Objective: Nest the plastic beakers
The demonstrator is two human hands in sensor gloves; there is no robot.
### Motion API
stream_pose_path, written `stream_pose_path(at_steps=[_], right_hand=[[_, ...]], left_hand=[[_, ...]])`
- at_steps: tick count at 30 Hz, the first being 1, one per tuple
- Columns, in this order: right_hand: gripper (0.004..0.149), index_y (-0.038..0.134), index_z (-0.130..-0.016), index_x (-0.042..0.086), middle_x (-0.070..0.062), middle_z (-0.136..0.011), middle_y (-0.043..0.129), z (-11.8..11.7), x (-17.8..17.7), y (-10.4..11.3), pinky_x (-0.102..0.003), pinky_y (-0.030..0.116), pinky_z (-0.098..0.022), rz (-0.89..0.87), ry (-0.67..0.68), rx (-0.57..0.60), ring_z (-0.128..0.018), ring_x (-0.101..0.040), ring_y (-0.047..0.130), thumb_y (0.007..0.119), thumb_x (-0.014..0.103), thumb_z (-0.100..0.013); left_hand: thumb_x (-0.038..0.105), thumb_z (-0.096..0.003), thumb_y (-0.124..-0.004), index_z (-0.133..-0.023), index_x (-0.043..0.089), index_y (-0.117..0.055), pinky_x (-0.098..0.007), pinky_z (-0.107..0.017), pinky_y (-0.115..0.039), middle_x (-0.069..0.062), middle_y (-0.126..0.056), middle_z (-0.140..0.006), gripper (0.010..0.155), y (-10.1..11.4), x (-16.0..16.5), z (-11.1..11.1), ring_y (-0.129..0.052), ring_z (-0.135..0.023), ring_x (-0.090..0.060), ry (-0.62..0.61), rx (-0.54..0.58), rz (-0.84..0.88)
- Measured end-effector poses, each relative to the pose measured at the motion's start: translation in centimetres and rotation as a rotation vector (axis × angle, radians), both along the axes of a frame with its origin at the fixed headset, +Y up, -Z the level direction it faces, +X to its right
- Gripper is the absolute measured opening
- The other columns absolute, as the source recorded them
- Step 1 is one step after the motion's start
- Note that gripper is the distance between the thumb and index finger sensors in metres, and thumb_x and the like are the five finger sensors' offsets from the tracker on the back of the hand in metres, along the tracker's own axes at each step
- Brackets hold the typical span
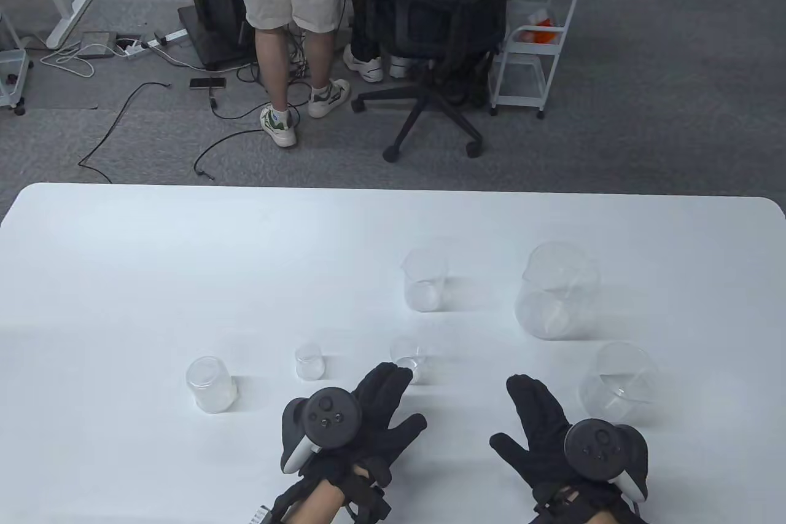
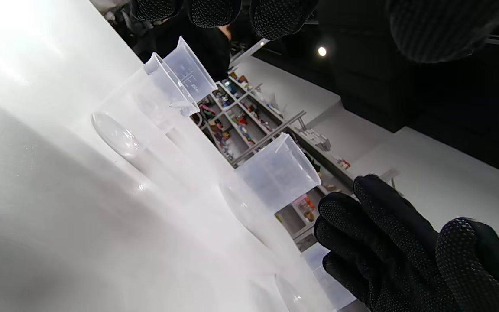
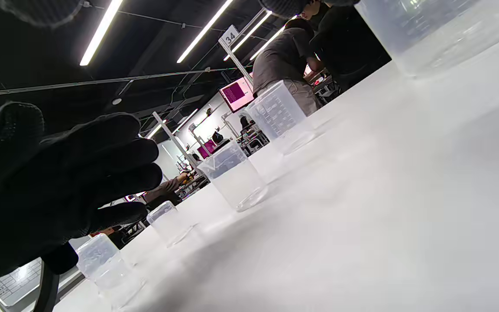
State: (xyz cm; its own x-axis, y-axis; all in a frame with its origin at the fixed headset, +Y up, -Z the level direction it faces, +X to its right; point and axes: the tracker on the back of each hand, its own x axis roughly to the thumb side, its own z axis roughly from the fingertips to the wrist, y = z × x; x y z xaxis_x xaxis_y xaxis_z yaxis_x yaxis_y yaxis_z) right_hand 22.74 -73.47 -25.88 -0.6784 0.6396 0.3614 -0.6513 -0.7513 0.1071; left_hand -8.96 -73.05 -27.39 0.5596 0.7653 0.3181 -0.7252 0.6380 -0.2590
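Note:
Several clear plastic beakers stand apart on the white table (image 1: 184,254). A large one (image 1: 559,290) and a medium one (image 1: 425,279) are farther back. Another large one (image 1: 619,381) is at the near right. Two small ones (image 1: 410,358) (image 1: 309,361) and a medium one (image 1: 211,384) form the near row. My left hand (image 1: 393,407) is open and holds nothing, its fingertips right beside the small beaker in the middle. My right hand (image 1: 519,416) is open and spread, holding nothing, left of the near-right beaker. The right wrist view shows the row of beakers (image 3: 232,177) and my left hand (image 3: 59,186).
A person and a black office chair (image 1: 442,26) stand on the carpet beyond the table's far edge. A white wire cart (image 1: 534,39) is beside the chair. Cables lie on the floor.

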Motion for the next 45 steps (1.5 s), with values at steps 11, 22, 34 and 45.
stream_pose_path(at_steps=[11,22,34,45], right_hand=[[0.086,0.038,-0.104,0.008,-0.026,-0.112,0.045,-0.2,-0.1,1.3,-0.066,0.048,-0.064,0.018,-0.087,0.067,-0.098,-0.054,0.050,0.068,0.066,-0.047],[0.083,0.043,-0.104,0.012,-0.021,-0.114,0.048,-2.5,0.6,8.2,-0.065,0.048,-0.067,0.293,-0.301,0.250,-0.101,-0.051,0.051,0.071,0.064,-0.046],[0.086,0.035,-0.107,0.018,-0.017,-0.119,0.035,-12.5,1.3,13.6,-0.071,0.034,-0.071,0.381,-0.553,0.037,-0.108,-0.049,0.033,0.070,0.067,-0.045],[0.091,0.028,-0.107,0.020,-0.016,-0.120,0.023,-21.4,0.8,11.3,-0.073,0.029,-0.070,0.455,-0.704,-0.277,-0.109,-0.051,0.023,0.070,0.071,-0.044]], left_hand=[[0.067,-0.0435,-0.064,-0.107,0.020,-0.045,-0.074,-0.069,-0.041,-0.019,-0.036,-0.114,0.081,0.3,-0.2,0.1,-0.041,-0.106,-0.054,0.012,0.014,0.017],[0.067,-0.0435,-0.064,-0.107,0.020,-0.045,-0.074,-0.069,-0.041,-0.019,-0.037,-0.114,0.081,0.4,-0.4,0.1,-0.041,-0.106,-0.054,0.020,0.016,0.040],[0.067,-0.0435,-0.064,-0.107,0.020,-0.045,-0.074,-0.069,-0.041,-0.019,-0.037,-0.114,0.081,0.4,-0.4,0.1,-0.042,-0.106,-0.054,0.019,0.026,0.049],[0.067,-0.0435,-0.064,-0.107,0.020,-0.045,-0.074,-0.069,-0.041,-0.019,-0.037,-0.114,0.081,0.5,-0.5,0.1,-0.041,-0.106,-0.054,0.023,0.028,0.059]])
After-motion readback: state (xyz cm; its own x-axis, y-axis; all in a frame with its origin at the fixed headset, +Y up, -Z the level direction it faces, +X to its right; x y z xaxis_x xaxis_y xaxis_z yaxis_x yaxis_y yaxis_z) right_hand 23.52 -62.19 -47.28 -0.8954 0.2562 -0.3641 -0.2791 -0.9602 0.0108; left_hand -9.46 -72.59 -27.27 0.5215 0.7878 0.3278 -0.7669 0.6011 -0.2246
